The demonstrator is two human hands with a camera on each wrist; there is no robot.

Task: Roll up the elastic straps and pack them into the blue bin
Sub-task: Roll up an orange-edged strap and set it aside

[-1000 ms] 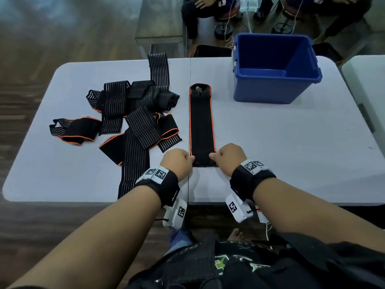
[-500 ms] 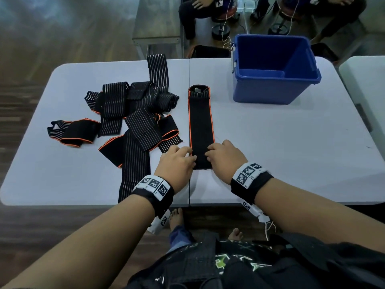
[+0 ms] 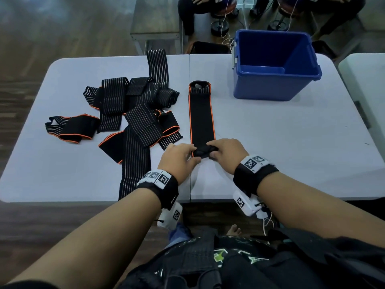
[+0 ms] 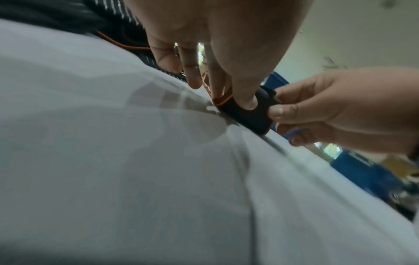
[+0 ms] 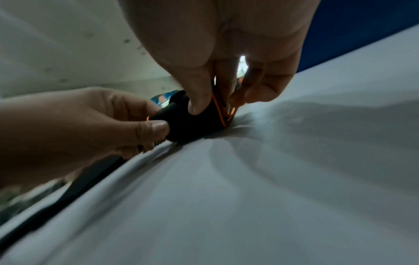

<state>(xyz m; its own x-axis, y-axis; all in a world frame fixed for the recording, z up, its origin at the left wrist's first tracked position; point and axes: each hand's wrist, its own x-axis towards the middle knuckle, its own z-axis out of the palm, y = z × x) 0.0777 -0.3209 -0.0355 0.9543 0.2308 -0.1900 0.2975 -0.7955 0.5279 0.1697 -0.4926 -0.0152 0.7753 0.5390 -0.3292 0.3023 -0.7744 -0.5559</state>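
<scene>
I see the strap (image 3: 201,117) lying flat on the bench (image 3: 281,142), its long axis running straight away from me, the far end with a loop pointing toward the back edge and the near end at my hands. It is black with a thin orange border down both long sides. Its near end is curled into a small tight roll (image 3: 203,152) that sits on the bench, crosswise to the strap's length.

My left hand (image 3: 178,158) pinches the roll's left end, thumb on the near side and fingers curled over the top. My right hand (image 3: 228,152) pinches the right end the same way; the wrist views show both thumbs pressing into the black fabric, orange edging showing at each end of the roll.

The bin (image 3: 275,65) stands at the far right of the bench, beyond and to the right of the strap, well apart from my hands. A pile (image 3: 133,109) of striped and orange-edged straps lies to the left, just beside the flat one.
</scene>
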